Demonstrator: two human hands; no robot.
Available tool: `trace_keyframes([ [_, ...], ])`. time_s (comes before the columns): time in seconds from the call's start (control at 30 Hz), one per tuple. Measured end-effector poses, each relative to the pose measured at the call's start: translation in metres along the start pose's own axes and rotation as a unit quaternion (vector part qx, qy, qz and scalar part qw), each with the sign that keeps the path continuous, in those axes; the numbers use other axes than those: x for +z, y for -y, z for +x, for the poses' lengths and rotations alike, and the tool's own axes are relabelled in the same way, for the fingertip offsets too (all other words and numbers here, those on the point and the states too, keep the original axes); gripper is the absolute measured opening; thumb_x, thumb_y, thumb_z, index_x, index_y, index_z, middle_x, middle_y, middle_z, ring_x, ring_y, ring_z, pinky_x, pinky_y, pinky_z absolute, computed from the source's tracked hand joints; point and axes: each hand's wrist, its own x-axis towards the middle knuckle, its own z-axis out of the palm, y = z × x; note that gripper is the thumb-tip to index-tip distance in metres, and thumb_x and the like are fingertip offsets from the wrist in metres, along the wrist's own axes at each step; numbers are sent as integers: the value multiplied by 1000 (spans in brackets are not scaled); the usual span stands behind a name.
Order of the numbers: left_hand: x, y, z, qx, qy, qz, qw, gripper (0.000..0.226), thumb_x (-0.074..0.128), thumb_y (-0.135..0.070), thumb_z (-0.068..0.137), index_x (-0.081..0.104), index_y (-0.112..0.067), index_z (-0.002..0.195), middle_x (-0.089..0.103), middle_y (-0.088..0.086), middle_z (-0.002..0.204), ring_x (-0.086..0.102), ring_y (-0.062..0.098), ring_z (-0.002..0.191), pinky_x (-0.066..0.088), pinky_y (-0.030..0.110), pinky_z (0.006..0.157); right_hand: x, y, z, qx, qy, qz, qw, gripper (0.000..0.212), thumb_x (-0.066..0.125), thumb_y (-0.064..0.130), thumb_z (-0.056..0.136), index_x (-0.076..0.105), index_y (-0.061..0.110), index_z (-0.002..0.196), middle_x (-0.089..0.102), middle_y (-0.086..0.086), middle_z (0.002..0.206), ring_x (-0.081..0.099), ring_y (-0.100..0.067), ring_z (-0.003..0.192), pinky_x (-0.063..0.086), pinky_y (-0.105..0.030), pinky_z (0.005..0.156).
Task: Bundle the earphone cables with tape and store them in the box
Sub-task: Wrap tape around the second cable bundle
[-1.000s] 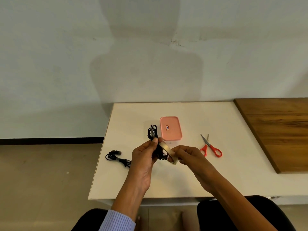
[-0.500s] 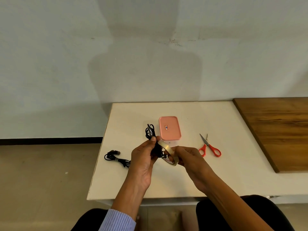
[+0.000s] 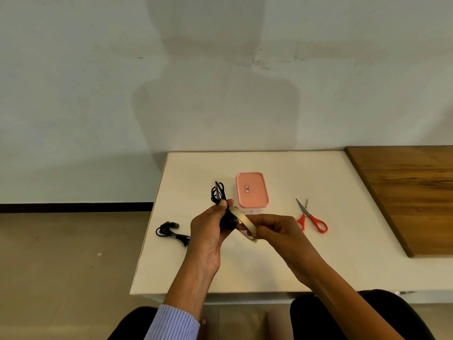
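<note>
Left hand point(image 3: 208, 231) fingers point(image 3: 223, 204) clamp a coiled black cable point(image 3: 219, 195) upright, loops sticking out above the thumb; right hand point(image 3: 274, 229) fingers pinch a thin beige tape point(image 3: 247, 225) ring, touching the cable's lower end. Pink rounded-rectangle box point(image 3: 252, 189), lid on, sits just beyond the fingers on the matte white tabletop point(image 3: 343, 241). A second coiled cable point(image 3: 171, 233) lies left at the tabletop edge, red-handled scissors point(image 3: 312, 218) right, bare surface near both hands.

I see a pale blue pinstriped sleeve point(image 3: 172, 322) on my left arm, a bare right forearm point(image 3: 343, 290), black trousers point(image 3: 343, 320).
</note>
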Motion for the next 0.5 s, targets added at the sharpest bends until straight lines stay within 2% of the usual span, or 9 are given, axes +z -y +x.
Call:
trace_keyframes([
  [0.1, -2, -1, 1, -11, -8, 16, 1000, 17, 55, -10, 91, 71, -6, 87, 69, 10, 86, 65, 21, 80, 57, 33, 71, -5, -1, -3, -67, 6, -69, 995, 39, 68, 10, 83, 61, 40, 108, 73, 15, 95, 69, -3, 88, 53, -14, 80],
  [0.17, -3, 0, 0, -18, -5, 27, 999, 17, 56, -10, 91, 71, -5, 84, 68, 11, 81, 65, 20, 72, 59, 30, 64, -8, -3, -3, -132, 3, -153, 979, 39, 69, 10, 83, 64, 41, 105, 70, 20, 96, 69, -1, 84, 53, -12, 76],
  [0.27, -3, -1, 0, -25, -10, 33, 999, 18, 56, -8, 91, 70, -5, 81, 67, 11, 76, 63, 19, 61, 57, 26, 51, -8, -9, -1, -175, -5, -236, 956, 25, 68, 11, 83, 73, 30, 100, 69, 20, 92, 67, 0, 82, 52, -11, 76],
  [0.37, -4, -1, 1, -37, -11, 34, 999, 17, 56, -9, 91, 70, -5, 82, 65, 14, 84, 62, 23, 68, 57, 27, 51, -10, -13, 1, -217, -9, -284, 934, 19, 67, 10, 84, 74, 23, 96, 69, 18, 91, 66, -2, 82, 51, -9, 78],
  [0.5, -6, -3, 3, -55, -9, 15, 998, 18, 56, -7, 91, 68, -4, 79, 64, 12, 82, 62, 23, 69, 58, 31, 51, -5, -15, 5, -281, -5, -365, 887, 13, 65, 6, 85, 68, 15, 95, 70, 2, 93, 66, -13, 77, 51, -16, 72],
])
